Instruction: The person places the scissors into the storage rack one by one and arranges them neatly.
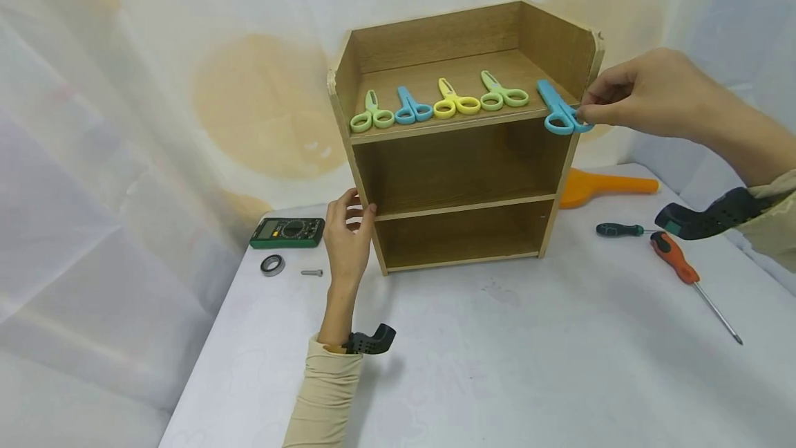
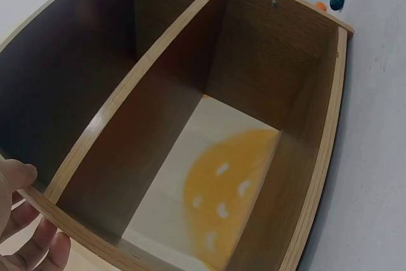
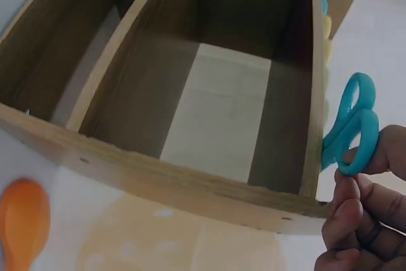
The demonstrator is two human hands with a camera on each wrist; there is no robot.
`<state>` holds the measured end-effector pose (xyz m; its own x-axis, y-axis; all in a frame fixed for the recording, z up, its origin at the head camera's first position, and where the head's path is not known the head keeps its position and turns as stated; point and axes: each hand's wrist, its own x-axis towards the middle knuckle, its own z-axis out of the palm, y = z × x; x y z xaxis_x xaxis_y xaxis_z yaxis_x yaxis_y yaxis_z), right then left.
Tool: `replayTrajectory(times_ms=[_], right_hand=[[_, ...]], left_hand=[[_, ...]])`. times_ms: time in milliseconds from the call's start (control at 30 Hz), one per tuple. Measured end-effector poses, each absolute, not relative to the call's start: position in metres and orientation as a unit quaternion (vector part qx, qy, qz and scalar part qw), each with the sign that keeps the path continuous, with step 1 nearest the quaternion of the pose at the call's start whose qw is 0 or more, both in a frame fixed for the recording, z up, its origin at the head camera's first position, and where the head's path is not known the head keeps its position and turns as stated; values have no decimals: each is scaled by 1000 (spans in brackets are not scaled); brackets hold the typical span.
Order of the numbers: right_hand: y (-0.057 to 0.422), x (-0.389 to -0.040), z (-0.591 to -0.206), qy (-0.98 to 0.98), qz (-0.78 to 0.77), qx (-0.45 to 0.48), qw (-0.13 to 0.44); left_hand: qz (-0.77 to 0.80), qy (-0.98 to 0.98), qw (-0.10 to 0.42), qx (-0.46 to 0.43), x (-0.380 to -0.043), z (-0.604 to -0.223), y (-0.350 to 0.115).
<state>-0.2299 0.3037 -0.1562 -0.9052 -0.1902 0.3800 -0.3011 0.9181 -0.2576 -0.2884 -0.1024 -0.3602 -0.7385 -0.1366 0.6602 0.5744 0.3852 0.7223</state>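
A small wooden shelf (image 1: 466,207) stands on the table, its open front towards me. My left hand (image 1: 348,237) grips its left side panel, thumb on the front edge and fingers round the outside, as the left wrist view shows. At the top tier's right end, my right hand (image 1: 653,95) pinches one handle loop of the blue scissors (image 3: 358,122), whose blades point back over that tier. Along the same tier, from the left, lie light green scissors (image 1: 372,114), blue scissors (image 1: 413,109), yellow scissors (image 1: 456,104) and more green scissors (image 1: 502,95), handles at the front edge.
Left of the shelf are a green-cased multimeter (image 1: 287,232), a ring bearing (image 1: 271,265) and a bolt (image 1: 312,272). To its right lie an orange scoop-shaped thing (image 1: 606,185), a dark green screwdriver (image 1: 618,229) and an orange-handled screwdriver (image 1: 674,258). Patterned curtains hang behind.
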Motion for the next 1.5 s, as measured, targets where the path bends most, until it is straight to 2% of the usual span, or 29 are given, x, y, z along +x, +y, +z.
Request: replayTrajectory(times_ms=[267, 467, 633, 833, 1500], right_hand=[[310, -215, -160, -937, 237, 72, 248], [303, -201, -181, -915, 257, 120, 288], [290, -204, -191, -908, 232, 148, 316], [281, -215, -194, -909, 208, 149, 328], [268, -234, -188, -926, 199, 97, 307]], left_hand=[[-539, -763, 328, -139, -284, -361, -102], [-532, -762, 338, -148, -286, -357, -104], [-528, -767, 339, -139, -285, -358, -107], [-531, -766, 336, -138, -283, -359, -108], [-536, -763, 334, -139, -283, -360, -104]])
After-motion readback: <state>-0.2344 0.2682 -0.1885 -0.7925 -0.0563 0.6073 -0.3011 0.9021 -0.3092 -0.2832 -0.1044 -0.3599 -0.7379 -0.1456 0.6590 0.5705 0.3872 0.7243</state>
